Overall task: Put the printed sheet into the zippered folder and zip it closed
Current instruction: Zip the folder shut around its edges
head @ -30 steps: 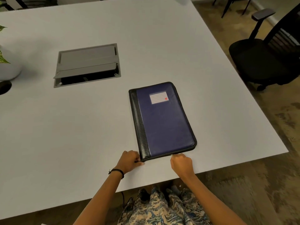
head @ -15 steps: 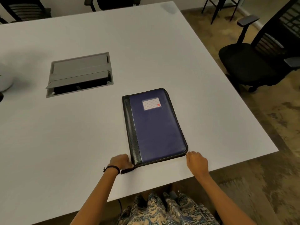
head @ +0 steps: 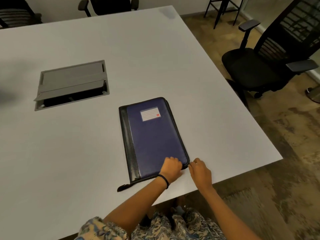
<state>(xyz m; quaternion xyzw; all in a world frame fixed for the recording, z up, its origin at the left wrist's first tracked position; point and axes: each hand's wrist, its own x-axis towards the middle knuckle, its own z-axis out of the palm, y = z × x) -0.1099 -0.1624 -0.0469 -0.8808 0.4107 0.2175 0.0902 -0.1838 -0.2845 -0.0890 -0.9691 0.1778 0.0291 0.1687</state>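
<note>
We see a navy blue folder point(head: 155, 135) with a black spine strip and a white, red-marked label point(head: 150, 114) on a pale grey table point(head: 86, 161). A black band point(head: 164, 180) rings the left wrist; the clothing point(head: 173, 227) bears a blue-and-cream floral print.

The left hand point(head: 171, 168) is covering the near right part of the folder point(head: 152, 135), hiding the zipper there. The right hand point(head: 200, 172) is blocking the corner, so any pull is unseen. The label point(head: 150, 114) is reading too small.
</note>
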